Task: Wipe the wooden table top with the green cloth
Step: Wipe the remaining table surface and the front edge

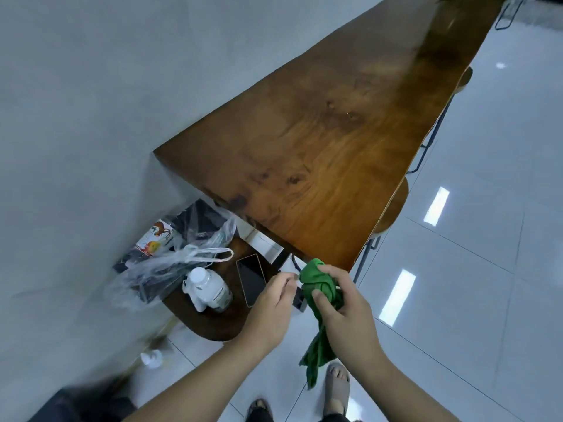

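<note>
A long wooden table top (320, 141) runs from the near corner away to the upper right, along a grey wall. The green cloth (320, 287) is bunched up just off the table's near corner, its tail hanging down toward the floor. My right hand (344, 312) grips the cloth, thumb and fingers curled round it. Just left of the cloth, my left hand (274, 303) hovers with its fingers loosely curled; I cannot tell whether it touches the cloth.
A low dark wooden stool (219, 327) below the table's near end carries a white bottle (207, 287), a phone (251, 278) and clear plastic bags (170, 263). Round wooden stools (393, 208) with black metal legs stand along the table's right side. The floor is glossy white tile.
</note>
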